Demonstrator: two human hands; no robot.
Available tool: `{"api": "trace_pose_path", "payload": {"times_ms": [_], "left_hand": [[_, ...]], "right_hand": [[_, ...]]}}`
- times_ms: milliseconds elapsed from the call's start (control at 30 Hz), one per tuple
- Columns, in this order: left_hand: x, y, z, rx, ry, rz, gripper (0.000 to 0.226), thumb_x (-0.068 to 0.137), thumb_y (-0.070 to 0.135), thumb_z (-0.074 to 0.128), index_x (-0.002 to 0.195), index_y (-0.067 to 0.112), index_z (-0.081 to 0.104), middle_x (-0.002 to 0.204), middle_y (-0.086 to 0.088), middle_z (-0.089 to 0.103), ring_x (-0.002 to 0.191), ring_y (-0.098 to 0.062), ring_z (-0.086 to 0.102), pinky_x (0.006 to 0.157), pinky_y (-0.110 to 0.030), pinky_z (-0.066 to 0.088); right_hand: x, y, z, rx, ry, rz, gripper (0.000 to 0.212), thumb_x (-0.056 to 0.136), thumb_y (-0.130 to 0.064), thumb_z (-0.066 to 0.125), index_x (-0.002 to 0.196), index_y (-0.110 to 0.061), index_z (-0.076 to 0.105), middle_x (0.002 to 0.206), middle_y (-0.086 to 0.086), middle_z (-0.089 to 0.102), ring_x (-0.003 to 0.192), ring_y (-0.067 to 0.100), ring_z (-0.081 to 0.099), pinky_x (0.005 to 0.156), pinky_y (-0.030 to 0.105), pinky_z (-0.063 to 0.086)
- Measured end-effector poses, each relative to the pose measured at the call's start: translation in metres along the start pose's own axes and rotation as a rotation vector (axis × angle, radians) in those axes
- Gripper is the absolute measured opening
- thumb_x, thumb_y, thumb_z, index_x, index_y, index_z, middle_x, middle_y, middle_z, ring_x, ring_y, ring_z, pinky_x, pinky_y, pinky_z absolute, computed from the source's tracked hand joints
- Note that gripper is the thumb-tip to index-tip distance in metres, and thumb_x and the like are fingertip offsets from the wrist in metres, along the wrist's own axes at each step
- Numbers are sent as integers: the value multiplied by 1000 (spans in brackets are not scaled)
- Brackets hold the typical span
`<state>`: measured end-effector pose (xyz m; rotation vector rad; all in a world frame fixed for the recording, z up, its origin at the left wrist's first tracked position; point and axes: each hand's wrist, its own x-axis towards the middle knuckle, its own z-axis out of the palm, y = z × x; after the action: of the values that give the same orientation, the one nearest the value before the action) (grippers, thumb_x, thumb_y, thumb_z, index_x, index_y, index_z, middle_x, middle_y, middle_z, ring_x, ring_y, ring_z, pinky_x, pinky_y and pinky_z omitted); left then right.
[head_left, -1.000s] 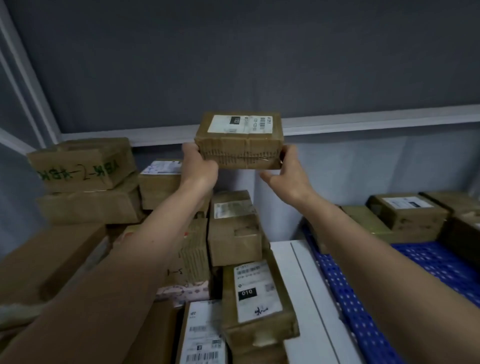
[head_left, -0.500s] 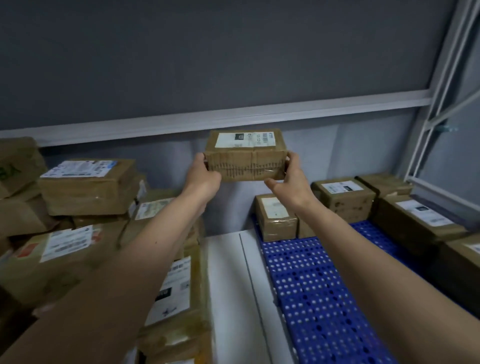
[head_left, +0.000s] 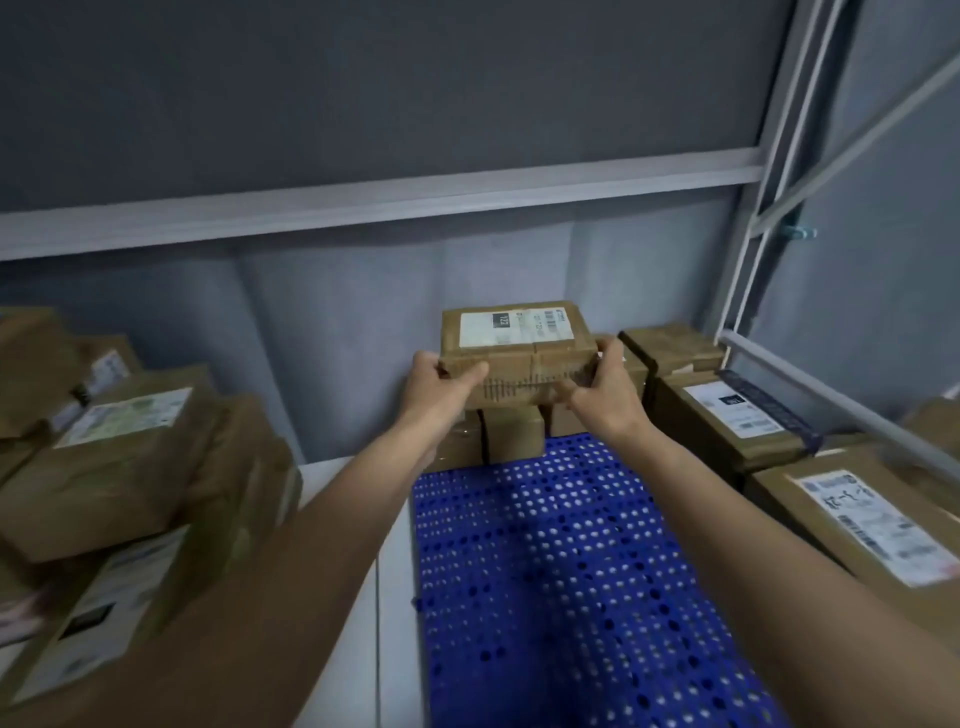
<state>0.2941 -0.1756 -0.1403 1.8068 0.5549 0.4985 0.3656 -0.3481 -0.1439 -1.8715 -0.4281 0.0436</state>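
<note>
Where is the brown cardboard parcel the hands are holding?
The brown cardboard parcel is central in the head view, gripped between the left hand and right hand, above small brown boxes at the far end of the blue perforated mat.

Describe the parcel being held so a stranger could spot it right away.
Find the blue perforated mat running toward the grey wall. At its far end, above the small boxes, is a brown taped parcel. Only it is gripped by the left hand and right hand.
</note>
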Motion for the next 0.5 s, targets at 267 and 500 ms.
{"api": "trace_pose_path", "payload": {"times_ms": [267, 500], "left_hand": [[0, -37, 85, -14, 39, -191, 30, 95, 42, 51, 97, 13, 56, 100, -2, 64, 93, -18, 61, 88, -38, 53], [-2, -60, 140, 75, -3, -168, 9, 84, 17, 71, 88, 11, 66, 92, -5, 71, 86, -18, 68, 81, -40, 57]], "right_hand": [[15, 57, -48, -29, 54, 111, 36, 95, -37, 52, 117, -13, 37, 118, 4, 57, 107, 20, 57, 88, 35, 49], [32, 115, -66, -211, 126, 269, 32, 94, -16, 56, 122, -8, 42, 119, 14, 58, 114, 31, 55, 94, 44, 47]]}}
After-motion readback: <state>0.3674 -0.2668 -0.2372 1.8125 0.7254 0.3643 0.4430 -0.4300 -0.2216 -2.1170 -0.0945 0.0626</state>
